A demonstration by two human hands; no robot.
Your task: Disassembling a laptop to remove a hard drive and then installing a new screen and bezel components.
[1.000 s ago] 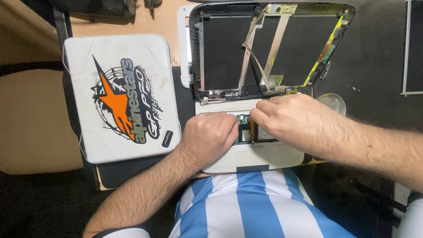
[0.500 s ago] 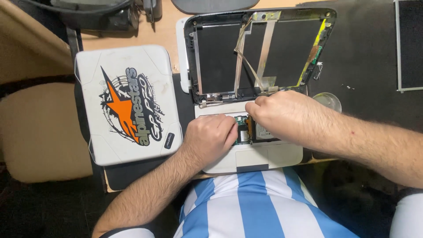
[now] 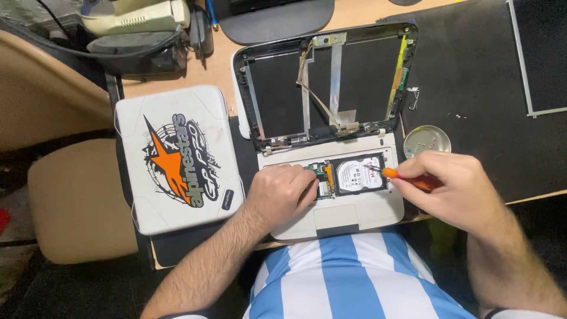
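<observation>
R hand [image 3: 458, 186] withdrew; screwdriver [image 3: 407, 177] in grip, tip on drive [image 3: 357, 175].

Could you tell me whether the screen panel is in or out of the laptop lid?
Out: the laptop lid shows only its bare black back shell, loose ribbon cables and metal brackets.
</observation>
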